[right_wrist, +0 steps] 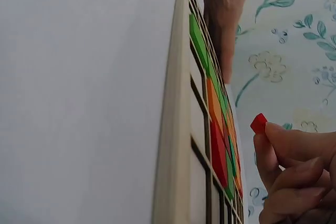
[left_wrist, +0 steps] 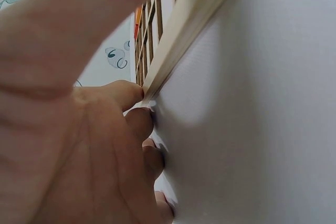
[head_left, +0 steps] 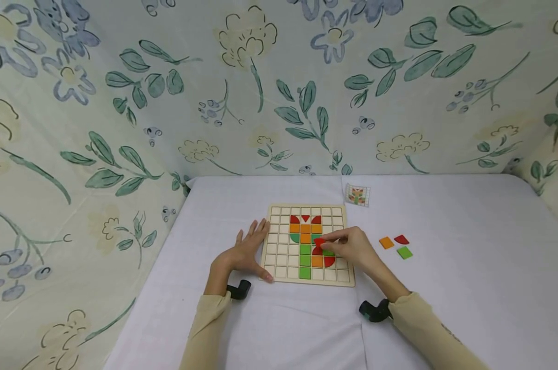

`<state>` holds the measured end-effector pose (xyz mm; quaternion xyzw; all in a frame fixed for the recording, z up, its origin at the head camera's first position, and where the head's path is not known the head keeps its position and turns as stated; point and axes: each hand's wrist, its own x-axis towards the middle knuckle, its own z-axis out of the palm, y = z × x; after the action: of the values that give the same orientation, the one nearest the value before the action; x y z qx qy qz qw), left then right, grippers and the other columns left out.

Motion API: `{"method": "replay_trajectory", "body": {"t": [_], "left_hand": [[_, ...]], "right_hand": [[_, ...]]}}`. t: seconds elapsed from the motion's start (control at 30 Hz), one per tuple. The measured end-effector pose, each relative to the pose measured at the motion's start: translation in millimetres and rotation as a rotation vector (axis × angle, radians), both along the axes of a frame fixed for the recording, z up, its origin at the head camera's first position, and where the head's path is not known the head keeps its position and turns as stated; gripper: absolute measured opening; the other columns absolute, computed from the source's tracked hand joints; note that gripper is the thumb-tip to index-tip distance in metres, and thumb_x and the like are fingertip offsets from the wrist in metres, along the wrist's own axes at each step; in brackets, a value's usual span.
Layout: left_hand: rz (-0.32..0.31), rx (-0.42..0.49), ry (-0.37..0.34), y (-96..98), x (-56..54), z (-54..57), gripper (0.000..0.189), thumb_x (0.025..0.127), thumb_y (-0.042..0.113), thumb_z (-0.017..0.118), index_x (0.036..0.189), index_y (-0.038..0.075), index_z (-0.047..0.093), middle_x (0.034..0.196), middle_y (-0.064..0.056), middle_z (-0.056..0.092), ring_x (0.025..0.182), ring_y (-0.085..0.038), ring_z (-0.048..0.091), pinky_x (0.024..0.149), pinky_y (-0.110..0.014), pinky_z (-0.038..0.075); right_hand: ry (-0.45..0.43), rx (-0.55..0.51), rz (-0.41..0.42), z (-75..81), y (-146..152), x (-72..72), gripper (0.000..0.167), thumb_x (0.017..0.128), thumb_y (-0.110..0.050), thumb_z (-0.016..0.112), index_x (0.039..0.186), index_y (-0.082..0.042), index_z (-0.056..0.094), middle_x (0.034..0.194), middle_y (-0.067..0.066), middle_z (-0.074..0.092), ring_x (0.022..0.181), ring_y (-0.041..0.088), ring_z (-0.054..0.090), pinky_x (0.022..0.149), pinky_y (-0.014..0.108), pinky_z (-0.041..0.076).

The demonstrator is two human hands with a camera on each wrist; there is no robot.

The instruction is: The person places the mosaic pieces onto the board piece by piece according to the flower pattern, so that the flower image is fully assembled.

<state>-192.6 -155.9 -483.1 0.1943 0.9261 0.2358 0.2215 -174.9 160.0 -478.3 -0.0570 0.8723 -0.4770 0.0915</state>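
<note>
A wooden grid board (head_left: 279, 247) lies on the white cloth, partly filled with red, orange and green tiles. My left hand (head_left: 243, 255) is spread at the board's left side, fingers along that edge and thumb at the near left corner. Thumb and fingers of my right hand (head_left: 354, 248) pinch a small red tile (right_wrist: 259, 124) above the right half of the pattern. The right fingers partly hide the tiles below. A green tile column (head_left: 305, 261) runs down the board's middle, with an orange tile (head_left: 317, 261) and a red rounded tile (head_left: 329, 261) to its right.
Right of the board lie a loose orange square (head_left: 387, 242), a red curved tile (head_left: 402, 239) and a green square (head_left: 405, 252). A small pattern card (head_left: 357, 195) lies beyond the board's far right corner. Floral fabric (head_left: 260, 128) hangs behind the table.
</note>
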Motion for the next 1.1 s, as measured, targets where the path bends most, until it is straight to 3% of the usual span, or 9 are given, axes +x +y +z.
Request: {"method": "replay_trajectory", "body": {"t": [0.27,0.53,0.83,1.1], "left_hand": [[0.000,-0.007,-0.005,1.9,0.0,1.2,0.149,0.062,0.047,0.099,0.167,0.013,-0.001,0.176,-0.005,-0.010,0.162,-0.029,-0.017,0.130,-0.061,-0.010],[0.007,-0.023,-0.008,3.2,0.4,1.6,0.149,0.062,0.047,0.099,0.167,0.014,-0.002,0.176,-0.003,-0.010,0.162,-0.028,-0.017,0.130,-0.059,-0.010],[0.002,-0.020,0.000,0.6,0.5,0.3,0.149,0.063,0.047,0.098,0.167,0.012,-0.002,0.176,-0.006,-0.010,0.162,-0.030,-0.016,0.130,-0.062,-0.009],[0.001,-0.010,-0.006,-0.2,-0.6,-1.0,0.148,0.063,0.047,0.098,0.167,0.013,-0.002,0.176,-0.005,-0.011,0.162,-0.029,-0.017,0.130,-0.061,-0.010]], "right_hand": [[0.068,0.016,0.030,-8.6,-44,2.8,0.018,0.087,-0.015,0.084,0.102,-0.006,0.083,0.091,0.006,0.078,0.068,0.013,0.054,0.055,0.019,0.041],[0.133,0.054,0.000,-12.7,-61,4.5,0.009,0.084,-0.012,0.086,0.091,-0.008,0.084,0.072,-0.001,0.072,0.065,0.009,0.057,0.056,0.019,0.044],[0.088,0.055,0.048,-9.7,-66,2.4,0.016,0.084,-0.013,0.086,0.099,-0.007,0.084,0.067,-0.001,0.066,0.057,0.009,0.051,0.049,0.019,0.036],[0.094,0.104,-0.011,-9.1,-74,0.8,0.014,0.081,-0.015,0.088,0.092,-0.008,0.083,0.064,0.000,0.059,0.053,0.010,0.047,0.047,0.020,0.032]]}}
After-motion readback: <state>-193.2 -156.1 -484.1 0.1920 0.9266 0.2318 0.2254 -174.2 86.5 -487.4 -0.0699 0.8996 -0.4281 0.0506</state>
